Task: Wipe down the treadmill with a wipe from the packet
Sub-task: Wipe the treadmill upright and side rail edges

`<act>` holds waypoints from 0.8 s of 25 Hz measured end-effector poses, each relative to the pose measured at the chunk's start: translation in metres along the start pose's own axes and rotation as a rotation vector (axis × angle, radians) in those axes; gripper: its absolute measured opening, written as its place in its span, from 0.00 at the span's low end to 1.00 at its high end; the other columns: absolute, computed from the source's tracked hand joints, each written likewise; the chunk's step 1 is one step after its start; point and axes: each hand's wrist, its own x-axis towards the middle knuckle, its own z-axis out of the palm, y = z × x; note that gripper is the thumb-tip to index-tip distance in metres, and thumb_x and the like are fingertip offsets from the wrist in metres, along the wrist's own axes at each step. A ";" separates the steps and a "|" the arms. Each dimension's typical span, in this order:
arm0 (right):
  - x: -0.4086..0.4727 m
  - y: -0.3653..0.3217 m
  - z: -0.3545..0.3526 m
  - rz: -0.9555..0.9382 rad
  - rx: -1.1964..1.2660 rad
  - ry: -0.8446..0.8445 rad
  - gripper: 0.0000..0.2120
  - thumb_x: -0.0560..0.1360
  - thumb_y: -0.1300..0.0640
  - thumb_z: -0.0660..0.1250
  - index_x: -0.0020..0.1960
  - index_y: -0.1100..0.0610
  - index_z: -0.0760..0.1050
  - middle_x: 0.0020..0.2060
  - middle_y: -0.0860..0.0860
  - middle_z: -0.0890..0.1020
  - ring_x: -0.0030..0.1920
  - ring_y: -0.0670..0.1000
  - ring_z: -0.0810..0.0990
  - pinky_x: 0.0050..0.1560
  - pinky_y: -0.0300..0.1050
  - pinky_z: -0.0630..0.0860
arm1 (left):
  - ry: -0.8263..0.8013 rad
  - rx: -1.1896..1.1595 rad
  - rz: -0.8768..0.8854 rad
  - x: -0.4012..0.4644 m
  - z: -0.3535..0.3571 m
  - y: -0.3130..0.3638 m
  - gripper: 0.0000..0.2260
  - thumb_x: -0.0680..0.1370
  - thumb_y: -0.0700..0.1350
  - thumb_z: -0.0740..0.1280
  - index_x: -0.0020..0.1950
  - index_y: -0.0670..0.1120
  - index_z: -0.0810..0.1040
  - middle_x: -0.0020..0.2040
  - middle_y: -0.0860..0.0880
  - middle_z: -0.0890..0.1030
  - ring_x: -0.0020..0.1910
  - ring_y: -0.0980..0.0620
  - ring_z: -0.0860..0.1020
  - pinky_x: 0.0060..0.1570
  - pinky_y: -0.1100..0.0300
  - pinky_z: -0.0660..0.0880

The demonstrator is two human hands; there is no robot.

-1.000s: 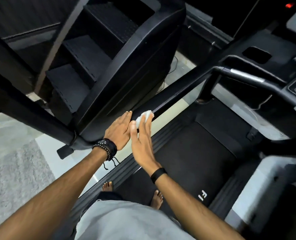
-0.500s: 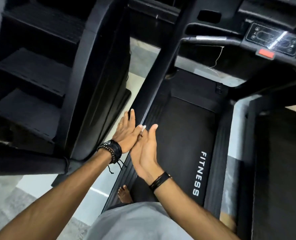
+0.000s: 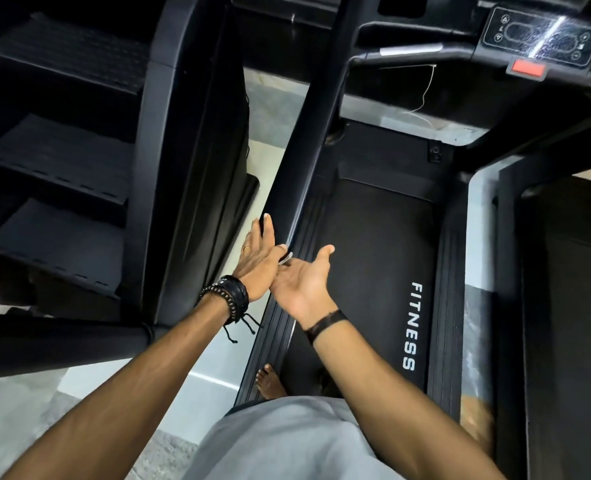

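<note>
change vs earlier: right hand [image 3: 299,284] has rolled palm-up and drawn off the rail; half a second ago it was edge-on against the left hand. View has steadied; a second ago it was tilted, with the wipe a clear white wad on the rail.
left hand [image 3: 257,261]: centre frame, fingers straight and together, laid flat along the lower end of the treadmill's left handrail [image 3: 307,133], not gripping. Ring on one finger, dark beaded bracelets [image 3: 230,297] at the wrist.
right hand: just right of the left one, open, fingers spread, thumb pointing up-frame, holding nothing. Heel near the left thumb, touching or not, cannot tell. Black band [image 3: 325,325] on the wrist.
wipe [image 3: 284,259]: only a small pale sliver shows, between the two hands at the left thumb, by the rail's lower edge; who holds it, cannot tell.
treadmill: belt [image 3: 373,254] in centre right, "FITNESS" printed in white along it; ribbed side strip [image 3: 276,327] under the hands. Console [image 3: 540,36] upper right with red stop button [image 3: 527,69] and a thin cord [image 3: 425,95] hanging below.
around: black stepped machine [image 3: 62,150] fills the left of frame, close beside the rail; another dark machine at right edge. Bare foot [image 3: 269,382] on the belt's left edge, lower centre; grey shorts [image 3: 280,441] at bottom.
</note>
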 end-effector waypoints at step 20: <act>0.007 -0.004 0.010 0.097 -0.046 0.103 0.53 0.73 0.22 0.48 0.75 0.68 0.61 0.72 0.65 0.70 0.75 0.62 0.66 0.77 0.57 0.61 | -0.006 0.076 0.021 0.002 0.000 -0.005 0.31 0.84 0.54 0.49 0.81 0.57 0.34 0.81 0.52 0.34 0.81 0.50 0.38 0.78 0.48 0.41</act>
